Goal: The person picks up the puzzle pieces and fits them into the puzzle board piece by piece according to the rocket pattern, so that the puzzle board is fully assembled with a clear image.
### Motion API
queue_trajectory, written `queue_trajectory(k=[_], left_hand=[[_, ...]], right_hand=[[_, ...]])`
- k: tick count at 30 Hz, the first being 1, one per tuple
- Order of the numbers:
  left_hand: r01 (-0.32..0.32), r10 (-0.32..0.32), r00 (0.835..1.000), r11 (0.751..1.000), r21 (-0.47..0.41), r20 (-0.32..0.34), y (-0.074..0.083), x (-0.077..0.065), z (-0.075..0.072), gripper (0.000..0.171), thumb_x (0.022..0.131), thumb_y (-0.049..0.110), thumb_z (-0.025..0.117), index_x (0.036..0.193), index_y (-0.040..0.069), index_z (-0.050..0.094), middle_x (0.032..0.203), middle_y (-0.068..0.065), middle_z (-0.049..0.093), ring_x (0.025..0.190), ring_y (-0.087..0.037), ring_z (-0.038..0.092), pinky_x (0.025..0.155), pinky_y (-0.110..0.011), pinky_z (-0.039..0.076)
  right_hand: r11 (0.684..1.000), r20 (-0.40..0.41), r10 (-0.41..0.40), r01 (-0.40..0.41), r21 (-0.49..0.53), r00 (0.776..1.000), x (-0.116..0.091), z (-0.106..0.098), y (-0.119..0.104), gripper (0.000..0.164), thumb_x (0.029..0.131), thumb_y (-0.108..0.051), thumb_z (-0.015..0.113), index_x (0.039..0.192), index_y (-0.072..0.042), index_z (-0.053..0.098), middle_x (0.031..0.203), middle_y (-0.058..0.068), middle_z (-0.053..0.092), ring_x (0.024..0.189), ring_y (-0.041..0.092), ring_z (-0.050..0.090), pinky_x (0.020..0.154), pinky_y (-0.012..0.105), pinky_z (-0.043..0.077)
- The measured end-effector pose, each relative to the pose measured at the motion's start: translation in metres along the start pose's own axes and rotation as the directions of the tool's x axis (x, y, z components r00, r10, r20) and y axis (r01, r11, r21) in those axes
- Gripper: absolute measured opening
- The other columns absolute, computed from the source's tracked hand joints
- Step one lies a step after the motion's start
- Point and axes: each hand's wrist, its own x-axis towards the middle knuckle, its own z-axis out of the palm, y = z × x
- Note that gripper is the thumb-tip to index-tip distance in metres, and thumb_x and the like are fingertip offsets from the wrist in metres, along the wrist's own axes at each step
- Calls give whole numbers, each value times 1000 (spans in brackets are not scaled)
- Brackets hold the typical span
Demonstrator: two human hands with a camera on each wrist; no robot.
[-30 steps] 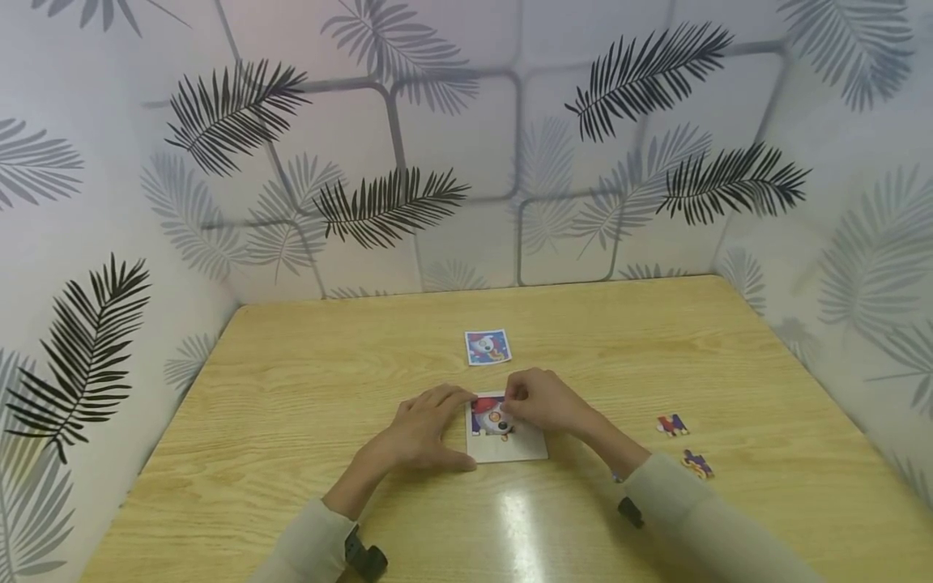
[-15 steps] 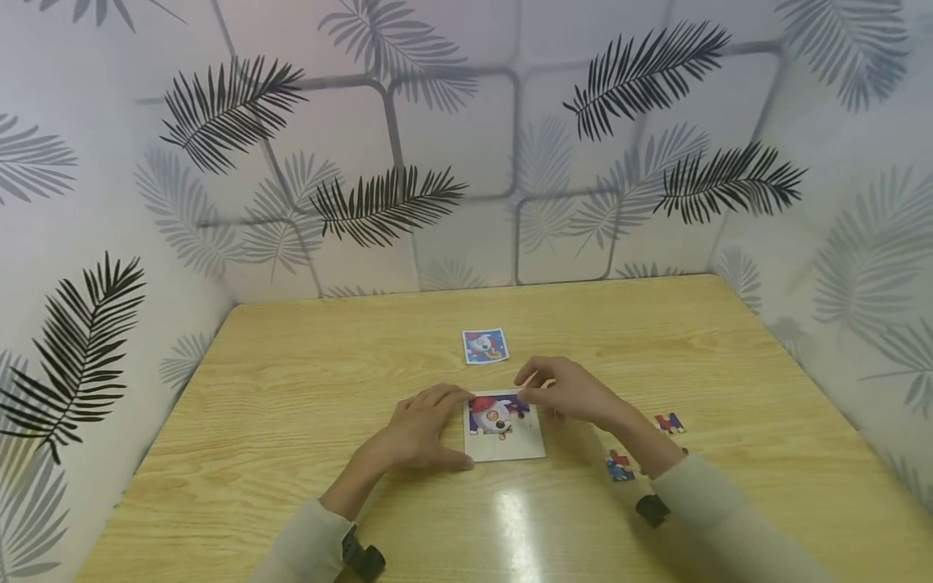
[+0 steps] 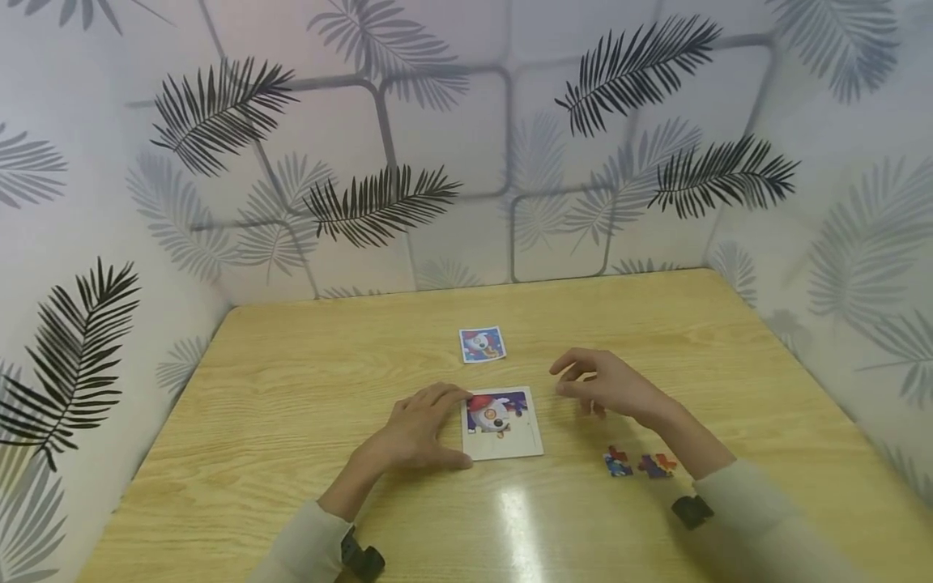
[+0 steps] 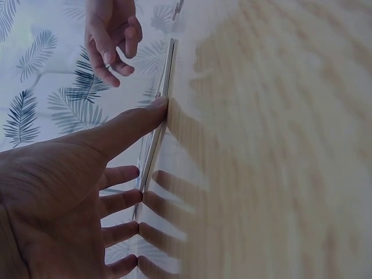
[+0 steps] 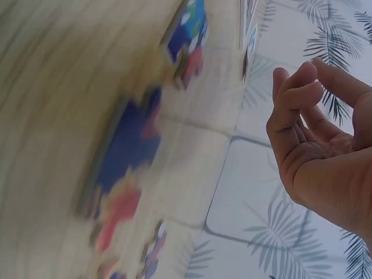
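My left hand rests on the table with thumb and fingers spread along the left side of a white puzzle board. In the left wrist view its thumb touches the board's edge, and the other fingertips reach down beside it. Joined jigsaw pieces fill the board's upper part, showing a white character with a red top. The lower part is bare white. Right of the board, my right hand is raised above the table with loosely bent fingers, holding nothing. Below it lie two jigsaw pieces.
A small picture card with a similar character lies behind the board. In the right wrist view, several loose jigsaw pieces are on the wooden table. A leaf-patterned wall stands along its back edge.
My right hand has left the board's upper right corner and moved right, its fingers loosening. A piece now shows in that corner. The left hand has stayed at the board's left side.
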Motion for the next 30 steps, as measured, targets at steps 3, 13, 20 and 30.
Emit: queue_trajectory(k=[3, 13, 20, 30], left_hand=[[9, -9, 1000, 1000, 9, 1, -1, 0, 0, 91, 75, 52, 83, 151, 27, 40, 157, -3, 37, 149, -33, 28, 114, -62, 24], [3, -3, 1000, 1000, -9, 6, 2, -1, -3, 91, 74, 51, 83, 151, 27, 40, 157, -2, 36, 149, -34, 28, 114, -62, 25], [6, -6, 1000, 1000, 3, 6, 2, -1, -4, 92, 75, 52, 83, 152, 27, 39, 157, -2, 36, 149, -34, 28, 114, -62, 25], [16, -15, 1000, 1000, -8, 14, 2, -2, -3, 92, 75, 51, 83, 152, 27, 39, 159, -3, 35, 150, -34, 26, 115, -62, 24]], right_hand=[[1000, -5, 15, -15, 9, 1000, -6, -8, 3, 40, 97, -28, 66, 129, -6, 57, 115, 20, 64, 65, 32, 60, 50, 34, 47], [999, -33, 40, -41, -12, 999, -27, -28, 18, 44, 96, -29, 67, 131, -5, 55, 117, 20, 63, 62, 30, 60, 45, 31, 45], [996, -52, 89, -90, -17, 995, -41, -43, 29, 45, 97, -27, 66, 133, -5, 54, 116, 21, 62, 53, 17, 52, 41, 28, 38], [995, -55, 98, -99, -22, 994, -53, -51, 39, 44, 95, -19, 68, 132, -1, 53, 119, 24, 60, 55, 14, 49, 46, 29, 42]])
